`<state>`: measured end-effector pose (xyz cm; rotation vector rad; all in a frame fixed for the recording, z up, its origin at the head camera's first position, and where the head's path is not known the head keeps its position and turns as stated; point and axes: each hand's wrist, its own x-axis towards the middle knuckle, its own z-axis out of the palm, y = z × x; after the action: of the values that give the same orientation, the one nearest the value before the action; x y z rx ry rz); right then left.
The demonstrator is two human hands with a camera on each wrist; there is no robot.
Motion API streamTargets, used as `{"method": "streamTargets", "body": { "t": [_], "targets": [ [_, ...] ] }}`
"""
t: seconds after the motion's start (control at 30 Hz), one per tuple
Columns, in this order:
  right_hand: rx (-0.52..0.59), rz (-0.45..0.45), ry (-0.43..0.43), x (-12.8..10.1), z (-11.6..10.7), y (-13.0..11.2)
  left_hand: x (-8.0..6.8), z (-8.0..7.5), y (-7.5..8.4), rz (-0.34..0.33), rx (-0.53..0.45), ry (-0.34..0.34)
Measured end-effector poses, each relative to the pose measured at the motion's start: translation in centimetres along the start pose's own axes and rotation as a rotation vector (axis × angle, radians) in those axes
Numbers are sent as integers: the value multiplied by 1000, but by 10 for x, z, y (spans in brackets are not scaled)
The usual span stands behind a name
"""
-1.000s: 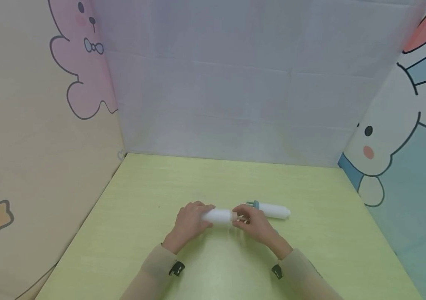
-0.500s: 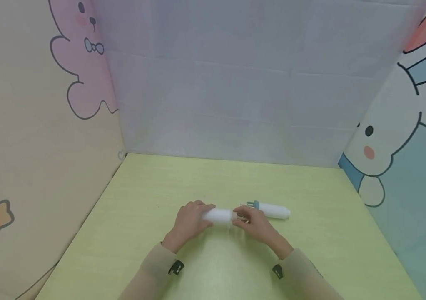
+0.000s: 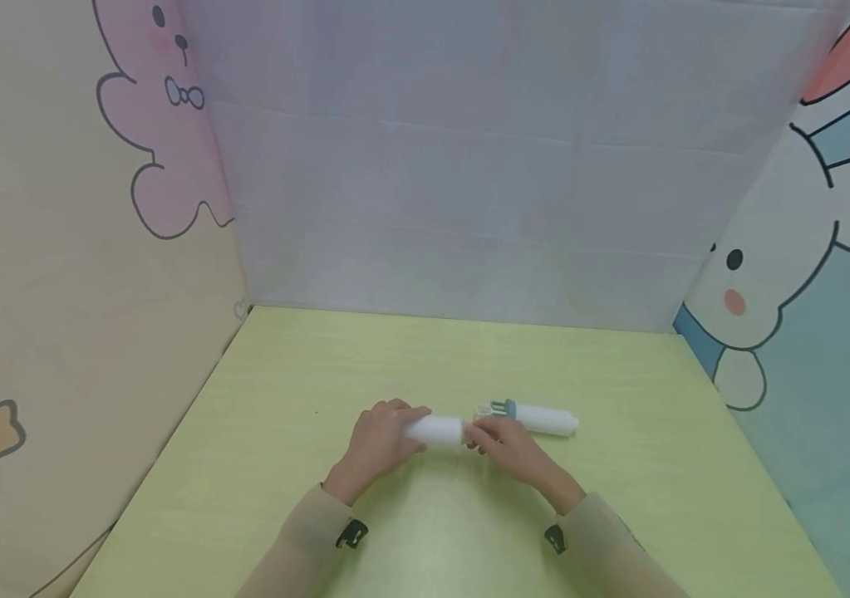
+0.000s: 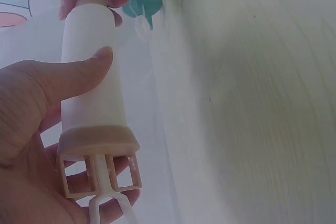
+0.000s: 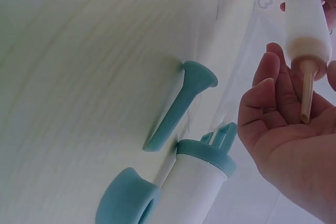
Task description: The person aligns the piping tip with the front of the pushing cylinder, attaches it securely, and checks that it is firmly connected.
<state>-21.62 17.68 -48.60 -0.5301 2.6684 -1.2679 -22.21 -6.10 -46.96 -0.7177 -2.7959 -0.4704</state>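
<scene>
A pastry syringe with a white barrel (image 4: 86, 93) lies sideways between both hands, low over the table. My left hand (image 3: 383, 440) grips the barrel, its thumb laid across the side. Behind that hand's thumb sit the beige end cap (image 4: 97, 142) with open loops and the white plunger (image 4: 103, 179). At the other end, my right hand (image 3: 507, 448) has its thumb and fingertips on either side of the beige nozzle collar (image 5: 310, 51). The narrow beige nozzle (image 5: 306, 95) points in toward the right palm.
A second syringe (image 3: 544, 419), white with a teal looped cap (image 5: 210, 156), lies behind the right hand. On the yellow-green table (image 3: 305, 357) nearby are a teal funnel-shaped nozzle (image 5: 181, 100) and a teal ring-like piece (image 5: 126, 200). Printed cloth walls enclose the table.
My right hand's fingers have turned and drawn together at the nozzle end, uncovering more of the second syringe's looped end. The left hand and barrel have stayed nearly still.
</scene>
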Motion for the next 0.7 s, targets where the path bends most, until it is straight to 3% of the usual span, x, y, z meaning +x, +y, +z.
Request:
{"method": "streamTargets", "body": {
  "t": [0.4, 0.7],
  "targets": [
    [63, -9, -41, -3, -3, -3, 0, -1, 0, -9, 9, -10],
    [48, -28, -15, -4, -5, 0, 1, -3, -1, -7, -7, -3]
  ]
}}
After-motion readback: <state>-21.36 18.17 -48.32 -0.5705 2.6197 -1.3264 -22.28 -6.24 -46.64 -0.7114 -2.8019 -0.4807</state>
